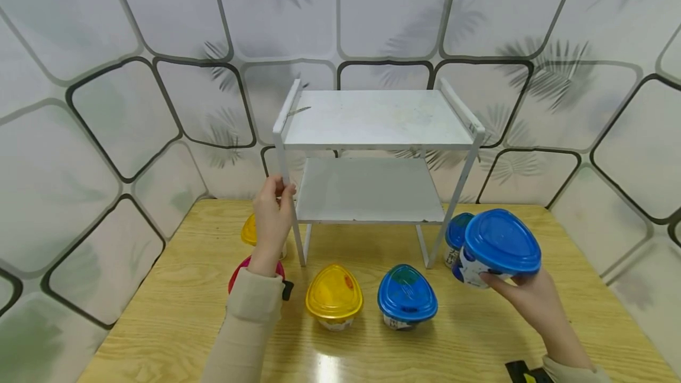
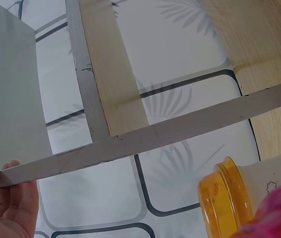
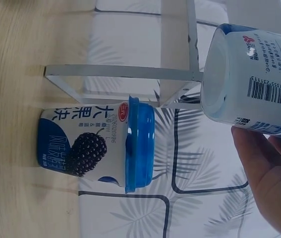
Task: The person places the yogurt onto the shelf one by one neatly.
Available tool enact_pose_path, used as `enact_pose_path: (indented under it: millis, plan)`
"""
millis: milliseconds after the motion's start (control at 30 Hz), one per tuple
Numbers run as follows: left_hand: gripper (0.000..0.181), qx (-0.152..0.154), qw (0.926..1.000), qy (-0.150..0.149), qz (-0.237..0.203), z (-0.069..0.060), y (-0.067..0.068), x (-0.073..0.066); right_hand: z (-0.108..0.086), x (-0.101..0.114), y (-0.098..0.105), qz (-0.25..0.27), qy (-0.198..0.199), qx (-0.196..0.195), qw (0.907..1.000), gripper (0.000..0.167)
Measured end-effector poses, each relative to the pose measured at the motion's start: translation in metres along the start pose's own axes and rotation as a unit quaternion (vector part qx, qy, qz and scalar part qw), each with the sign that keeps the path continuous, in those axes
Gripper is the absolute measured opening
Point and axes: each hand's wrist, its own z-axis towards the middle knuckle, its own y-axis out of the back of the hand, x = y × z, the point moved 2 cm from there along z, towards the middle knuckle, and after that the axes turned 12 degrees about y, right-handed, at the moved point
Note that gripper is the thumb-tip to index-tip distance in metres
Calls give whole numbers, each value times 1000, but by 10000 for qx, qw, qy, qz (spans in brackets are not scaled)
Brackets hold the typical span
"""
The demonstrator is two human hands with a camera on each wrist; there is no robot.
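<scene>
My left hand (image 1: 273, 211) grips the front left leg of a white two-tier shelf (image 1: 367, 117), thumb and fingers around the bar, as the left wrist view also shows. My right hand (image 1: 537, 300) holds a blue-lidded yogurt cup (image 1: 500, 244) raised above the table, right of the shelf. Its barcode side and pale base show in the right wrist view. Behind that cup, another blue-lidded yogurt cup (image 3: 95, 144) with a blackberry picture stands on the table beside the shelf's right leg. Both shelf tiers hold nothing.
In front of the shelf stand a yellow-lidded cup (image 1: 334, 294) and a blue-lidded cup (image 1: 407, 294). Partly hidden by my left arm are a pink-red lid (image 1: 239, 273) and another yellow-lidded cup (image 1: 249, 230). A patterned wall (image 1: 393, 10) rises behind the wooden table (image 1: 175, 288).
</scene>
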Motion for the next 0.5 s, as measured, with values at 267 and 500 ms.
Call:
enact_pose_path:
  millis: [267,500]
  plan:
    - [6,-43,10000,-67,5,0,1,1,3,8,-1,-53,224,22,9997,74]
    - [5,16,10000,-37,16,-1,0,2,6,16,-3,57,401,21,9992,72]
